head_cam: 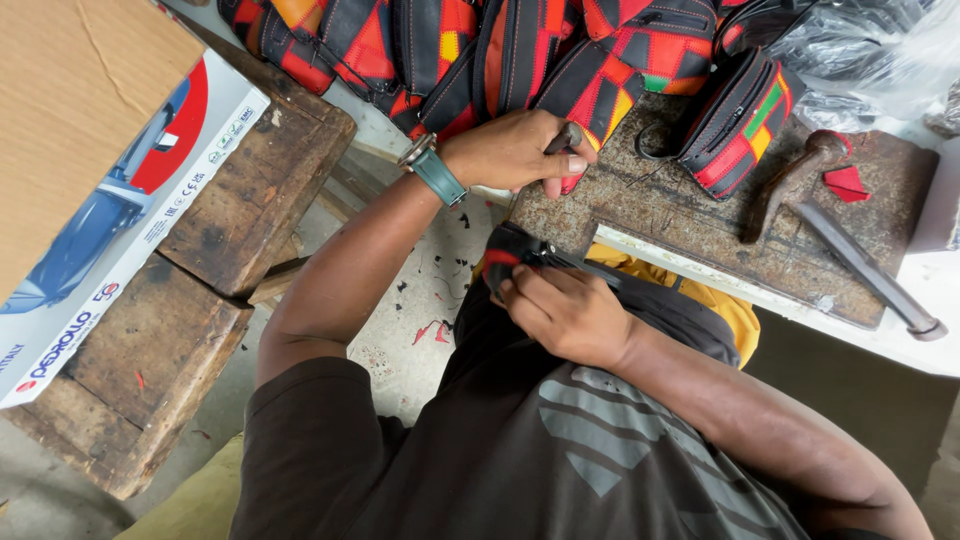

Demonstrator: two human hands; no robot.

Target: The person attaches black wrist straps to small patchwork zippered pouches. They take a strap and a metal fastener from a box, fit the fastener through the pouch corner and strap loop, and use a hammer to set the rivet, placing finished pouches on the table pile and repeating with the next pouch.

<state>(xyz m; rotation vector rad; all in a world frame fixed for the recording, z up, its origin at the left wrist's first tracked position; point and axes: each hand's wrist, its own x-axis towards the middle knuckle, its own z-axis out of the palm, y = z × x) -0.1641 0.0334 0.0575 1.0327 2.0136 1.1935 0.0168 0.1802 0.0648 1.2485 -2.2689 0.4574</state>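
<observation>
Pale concrete floor (400, 350) runs down the middle, dotted with red and black scraps. Far left, a cardboard box (70, 100) sits over a printed white carton (130, 230), and both rest on dark wooden blocks (250, 190).

Moving in, the left hand (515, 150), with a watch (432, 168) on its wrist, reaches up to the near edge of the bench (680, 225). Its fingers are curled tight, with the thumb and forefinger pinching a small dark piece (568, 136). I can't tell what that piece is. A bit of red shows just under the fingertips. Right behind the hand, a pile of red, black and yellow patchwork bags (500, 50) fills the top of the view.

Lower down, close to the body, the right hand (565, 312) is closed around a black strap (515, 255) with a red patch. The hand holds it just below the bench edge, above the lap, with the strap's end sticking out to the left of the knuckles. Yellow cloth (725, 305) peeks out beside the forearm, under the bench.

Further right, one patchwork pouch (740, 115) stands on the worn bench top on its own. Beside it lies a hammer (790, 185), head up by a red scrap (848, 183). A long steel bar (865, 268) slants away from the hammer to the bench's right corner. Crinkled clear plastic (870, 45) is bunched in the top right.
</observation>
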